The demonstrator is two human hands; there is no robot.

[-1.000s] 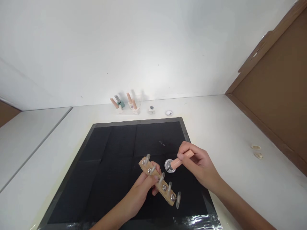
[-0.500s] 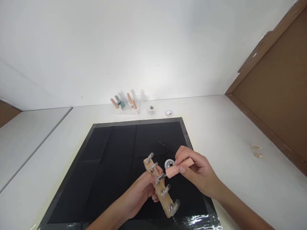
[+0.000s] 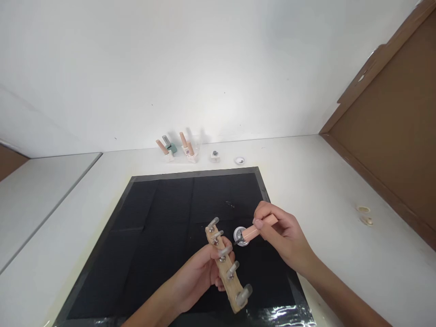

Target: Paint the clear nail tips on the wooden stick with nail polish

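Closed around a wooden nail-tip stand (image 3: pixel 230 282), my left hand (image 3: pixel 199 272) holds it tilted over the black mat. Several clear nail tips (image 3: pixel 225 251) stick out from metal mounts along the wood. My right hand (image 3: pixel 282 231) pinches the peach cap of a nail polish brush (image 3: pixel 254 231). The dark bristle end points left, close to the middle nail tip; whether it touches I cannot tell. Partly behind the brush, a small round white dish (image 3: pixel 239 233) lies on the mat.
The black mat (image 3: pixel 163 204) is taped to a white table (image 3: pixel 316 181). Several polish bottles (image 3: pixel 190 155), an uncapped bottle (image 3: pixel 215 157) and a small white lid (image 3: pixel 240 160) stand along the back wall. Two small round pieces (image 3: pixel 367 220) lie right, near a brown cardboard panel (image 3: pixel 391 150).
My right hand has drawn the brush back, right and slightly up, off the middle nail tip. The stand has turned slightly in my left hand.
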